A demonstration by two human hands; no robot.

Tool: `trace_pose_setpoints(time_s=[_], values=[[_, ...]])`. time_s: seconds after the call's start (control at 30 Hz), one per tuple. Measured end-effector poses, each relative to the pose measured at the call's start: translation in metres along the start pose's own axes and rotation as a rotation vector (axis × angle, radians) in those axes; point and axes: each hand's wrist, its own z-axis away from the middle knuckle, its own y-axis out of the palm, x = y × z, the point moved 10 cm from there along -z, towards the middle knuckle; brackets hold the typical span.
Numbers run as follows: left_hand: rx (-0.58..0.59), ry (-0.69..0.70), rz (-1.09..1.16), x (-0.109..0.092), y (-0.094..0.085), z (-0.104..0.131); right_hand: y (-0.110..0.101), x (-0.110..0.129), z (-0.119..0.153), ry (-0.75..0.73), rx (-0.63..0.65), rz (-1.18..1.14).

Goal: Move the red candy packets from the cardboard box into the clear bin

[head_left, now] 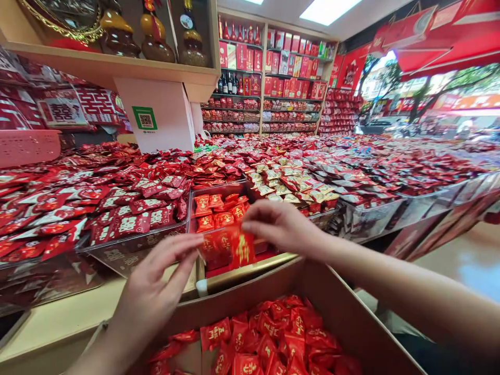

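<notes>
My right hand (pixel 279 226) pinches a small red candy packet (pixel 242 250) with gold lettering, slightly blurred, in front of a clear bin. My left hand (pixel 156 281) is at the bin's left front corner, thumb and forefinger nearly together beside the red packets. What lies between them, if anything, I cannot make out. The clear bin (pixel 190 211) holds orange-red packets (pixel 214 203) stacked in rows. Below both hands stands an open cardboard box (pixel 363 317) with many loose red packets (pixel 269 333) in it.
Bins of dark red packets (pixel 133 219) lie to the left, gold-and-red packets (pixel 292 182) to the right. A white box with a QR code (pixel 146 120) stands behind. Overhead at the left juts a wooden shelf (pixel 117 60) with gourd-shaped bottles. Stocked shelves (pixel 261 78) line the back wall.
</notes>
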Motion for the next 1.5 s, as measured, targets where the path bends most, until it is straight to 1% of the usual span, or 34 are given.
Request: trace_pose_setpoints(time_s=[0.03,0.07,0.1,0.13,0.17,0.2,0.27,0.33,0.4,0.47,0.57,0.73,0.83,0.93,1.07,1.17,1.3,1.5], values=[[0.036,0.136,-0.133,-0.016,0.001,-0.019,-0.020,0.003,-0.012,-0.045,-0.067,0.075],[0.110,0.196,-0.262,-0.022,0.008,-0.038,-0.034,0.005,-0.023,-0.079,-0.119,0.150],[0.260,0.202,-0.411,-0.020,0.025,-0.055,-0.044,0.004,-0.032,-0.103,-0.158,0.228],[0.451,0.151,-0.575,-0.007,0.046,-0.068,-0.048,0.002,-0.041,-0.119,-0.180,0.305],[0.568,0.114,-0.628,0.001,0.059,-0.079,-0.048,-0.001,-0.049,-0.129,-0.180,0.375],[0.651,0.082,-0.661,0.009,0.071,-0.088,-0.044,-0.006,-0.055,-0.129,-0.160,0.432],[0.829,0.000,-0.717,0.028,0.092,-0.097,-0.031,-0.017,-0.063,-0.106,-0.085,0.509],[0.958,-0.054,-0.752,0.042,0.106,-0.097,-0.018,-0.029,-0.066,-0.068,-0.002,0.551],[1.027,-0.073,-0.766,0.049,0.114,-0.094,-0.011,-0.038,-0.067,-0.037,0.045,0.570],[1.046,-0.065,-0.762,0.050,0.117,-0.092,-0.008,-0.044,-0.068,-0.022,0.059,0.564],[1.020,-0.030,-0.736,0.048,0.120,-0.092,-0.006,-0.052,-0.068,0.008,0.080,0.569],[0.892,0.055,-0.672,0.035,0.125,-0.095,0.008,-0.068,-0.067,0.081,0.284,0.696],[0.819,0.068,-0.646,0.029,0.123,-0.097,0.013,-0.068,-0.066,0.074,0.378,0.772],[0.783,0.062,-0.619,0.026,0.119,-0.097,0.018,-0.065,-0.064,0.067,0.457,0.804],[0.788,0.063,-0.562,0.024,0.116,-0.095,0.023,-0.063,-0.060,0.093,0.538,0.855],[0.801,0.053,-0.511,0.024,0.117,-0.093,0.026,-0.060,-0.058,0.097,0.590,0.852],[0.810,0.017,-0.448,0.029,0.116,-0.093,0.027,-0.061,-0.056,0.103,0.662,0.832],[0.827,-0.028,-0.403,0.035,0.114,-0.093,0.030,-0.069,-0.053,0.135,0.735,0.764]])
